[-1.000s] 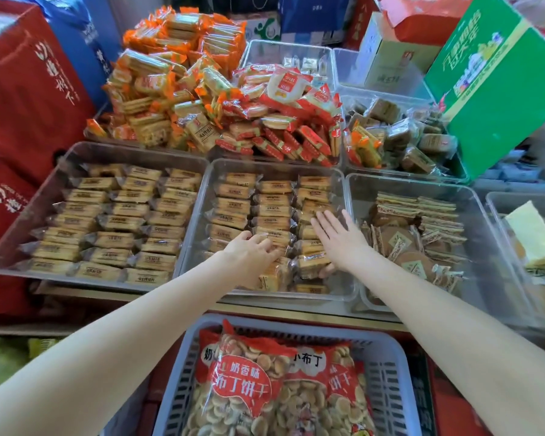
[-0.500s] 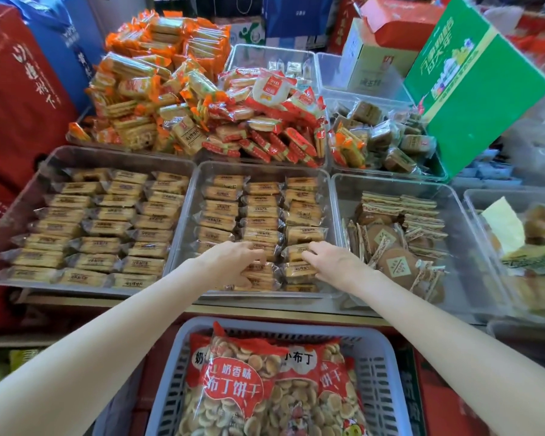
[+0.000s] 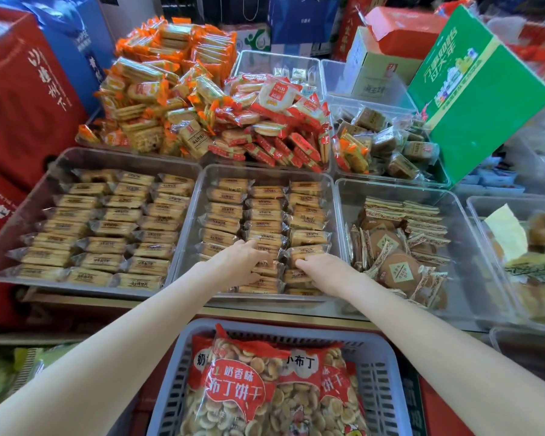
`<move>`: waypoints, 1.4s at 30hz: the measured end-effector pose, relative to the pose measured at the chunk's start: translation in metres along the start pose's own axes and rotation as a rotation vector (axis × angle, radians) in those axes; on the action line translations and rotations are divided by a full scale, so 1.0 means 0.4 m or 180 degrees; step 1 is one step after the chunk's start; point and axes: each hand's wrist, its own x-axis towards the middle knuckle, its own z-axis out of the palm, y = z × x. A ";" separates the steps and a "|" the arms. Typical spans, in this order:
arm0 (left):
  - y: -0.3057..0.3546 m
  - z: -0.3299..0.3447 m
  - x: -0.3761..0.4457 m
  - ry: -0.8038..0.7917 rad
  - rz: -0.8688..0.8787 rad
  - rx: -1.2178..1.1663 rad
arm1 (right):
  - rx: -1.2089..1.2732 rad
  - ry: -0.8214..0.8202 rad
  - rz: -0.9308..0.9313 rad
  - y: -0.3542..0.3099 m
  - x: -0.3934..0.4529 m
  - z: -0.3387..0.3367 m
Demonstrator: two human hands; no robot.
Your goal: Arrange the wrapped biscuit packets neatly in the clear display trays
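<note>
A shelf (image 3: 177, 305) with a pale front edge carries clear trays side by side. The left tray (image 3: 22, 215) and middle tray (image 3: 332, 196) hold rows of wrapped biscuit packets (image 3: 120, 215); the right tray (image 3: 472, 247) holds round and flat packets. A fourth tray (image 3: 479, 212) sits at the far right. Behind them, further trays (image 3: 324, 86) carry heaped orange and red packets.

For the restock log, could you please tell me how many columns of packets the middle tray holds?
3 in the clear plastic middle tray: left, centre, right. Both hands hide the near ends.
</note>
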 end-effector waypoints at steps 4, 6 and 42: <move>-0.006 0.000 0.002 0.0039 -0.0015 -0.0103 | -0.0018 -0.0026 -0.0096 0.009 -0.008 0.009; -0.006 -0.004 0.005 0.0026 -0.0013 -0.0158 | -0.0118 -0.0106 -0.0131 0.012 -0.006 0.008; 0.037 0.003 -0.052 0.0100 -0.0010 0.0315 | -0.0402 -0.0160 0.0562 -0.041 -0.030 -0.067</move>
